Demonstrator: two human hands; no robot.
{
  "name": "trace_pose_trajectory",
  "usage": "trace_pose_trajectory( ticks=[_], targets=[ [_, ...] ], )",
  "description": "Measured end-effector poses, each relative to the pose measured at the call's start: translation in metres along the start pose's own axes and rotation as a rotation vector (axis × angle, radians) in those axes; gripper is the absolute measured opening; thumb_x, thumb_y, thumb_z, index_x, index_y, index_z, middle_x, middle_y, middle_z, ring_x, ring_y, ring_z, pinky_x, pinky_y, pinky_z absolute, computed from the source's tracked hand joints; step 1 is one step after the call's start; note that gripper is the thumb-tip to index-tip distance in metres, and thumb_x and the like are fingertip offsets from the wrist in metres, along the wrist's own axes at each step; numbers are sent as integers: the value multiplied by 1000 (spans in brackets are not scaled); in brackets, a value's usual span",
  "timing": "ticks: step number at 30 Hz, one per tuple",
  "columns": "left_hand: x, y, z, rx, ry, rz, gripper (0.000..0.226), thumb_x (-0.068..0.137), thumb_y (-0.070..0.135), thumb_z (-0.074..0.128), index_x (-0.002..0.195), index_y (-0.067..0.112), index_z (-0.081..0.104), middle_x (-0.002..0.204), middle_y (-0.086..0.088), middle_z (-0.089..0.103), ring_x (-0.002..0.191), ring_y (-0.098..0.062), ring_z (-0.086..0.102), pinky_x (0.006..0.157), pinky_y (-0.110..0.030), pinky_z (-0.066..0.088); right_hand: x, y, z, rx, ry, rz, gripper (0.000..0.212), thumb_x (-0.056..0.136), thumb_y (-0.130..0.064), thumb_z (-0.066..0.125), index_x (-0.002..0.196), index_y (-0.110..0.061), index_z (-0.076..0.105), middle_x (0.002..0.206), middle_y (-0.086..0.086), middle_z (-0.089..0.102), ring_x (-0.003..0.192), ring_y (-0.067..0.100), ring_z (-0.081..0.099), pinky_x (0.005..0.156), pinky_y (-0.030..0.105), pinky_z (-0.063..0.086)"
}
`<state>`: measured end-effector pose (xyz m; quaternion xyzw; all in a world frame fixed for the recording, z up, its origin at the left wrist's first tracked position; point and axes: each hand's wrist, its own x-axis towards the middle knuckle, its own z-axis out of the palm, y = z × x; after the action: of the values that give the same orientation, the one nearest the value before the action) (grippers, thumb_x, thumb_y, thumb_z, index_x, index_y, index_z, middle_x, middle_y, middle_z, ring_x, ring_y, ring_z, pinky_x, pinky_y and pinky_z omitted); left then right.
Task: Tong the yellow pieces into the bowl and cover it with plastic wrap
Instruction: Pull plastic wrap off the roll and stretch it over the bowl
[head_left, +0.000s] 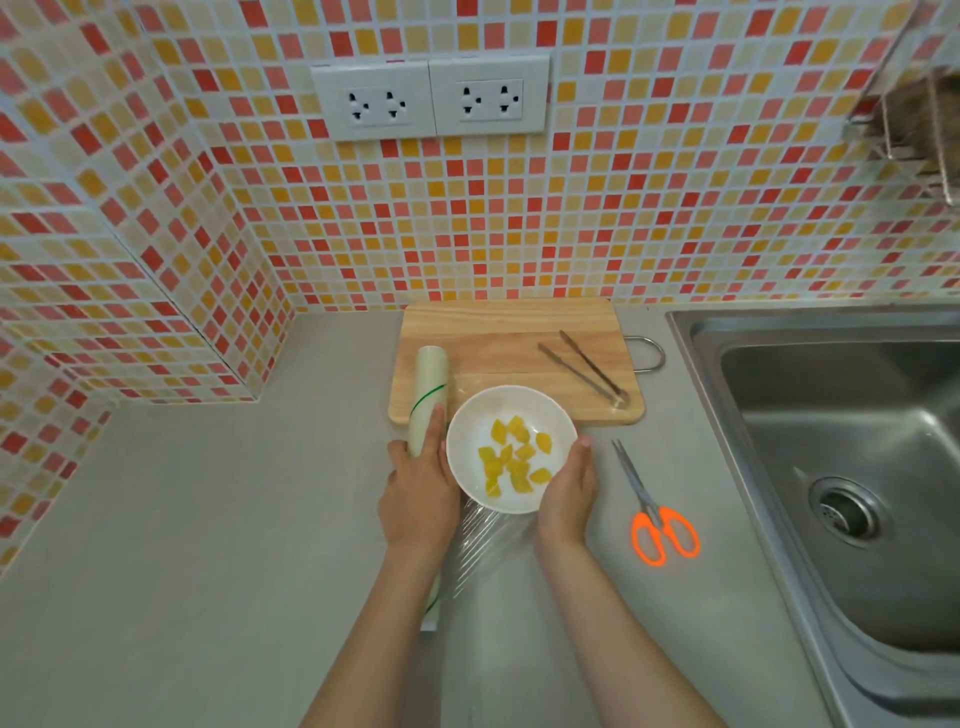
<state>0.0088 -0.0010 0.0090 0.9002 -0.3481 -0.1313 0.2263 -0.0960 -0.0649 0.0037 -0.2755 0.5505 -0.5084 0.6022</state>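
Two hands (418, 480) around round bowl (467, 431)

**Bowl's loaded, wrap's rolled out**

White bowl (511, 449) holds all the yellow pieces (511, 457), sitting on what looks like a pulled-out clear sheet. Wrap roll (430, 387) lies just left of it. Tongs (584, 370) rest on the wooden board.

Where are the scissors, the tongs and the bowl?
scissors (655, 512), head view, where the blades meet the orange handles
tongs (584, 370), head view, middle of one metal arm
bowl (470, 441), head view, bare white inner wall on the left
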Motion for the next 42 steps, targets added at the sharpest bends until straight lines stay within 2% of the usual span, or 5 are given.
trace_pose_trajectory(
  ticks=[7,23,29,35,42],
  targets=[
    [1,-2,-1,-35,3,-2,46,96,49,22,142,51,15,120,-9,37,90,-37,57,81,-44,45,10,-1,-7,-108,-118,-29,44,97,-40,37,136,-23,46,137,-1,52,123,16,51,107,38,40],
    [11,-24,-12,-351,-205,56,54,97,31,20,139,60,5,110,-8,42,90,-21,44,85,-33,33,19,-3,-13,-282,-56,-102,33,96,-18,36,107,-12,67,103,12,70,99,29,64,91,47,52],
    [19,-45,-28,-637,-321,154,79,93,14,50,144,45,-2,145,16,21,131,-3,25,107,-24,20,21,-6,-17,-342,-12,-122,33,96,-18,35,104,-12,67,97,9,69,96,30,64,88,46,53],
    [5,-50,-32,-822,-281,8,89,86,32,65,130,67,-4,134,-3,48,116,-19,56,99,-37,45,19,-9,-17,-363,-22,-149,30,96,-18,37,94,-18,66,89,4,66,94,29,62,85,43,52],
    [0,-45,-28,-882,-310,69,72,91,29,58,128,67,10,155,17,21,137,-12,36,113,-44,33,7,-25,-36,-529,-108,-369,27,96,-16,39,97,-6,64,100,11,65,95,26,59,80,33,46]
  ],
)
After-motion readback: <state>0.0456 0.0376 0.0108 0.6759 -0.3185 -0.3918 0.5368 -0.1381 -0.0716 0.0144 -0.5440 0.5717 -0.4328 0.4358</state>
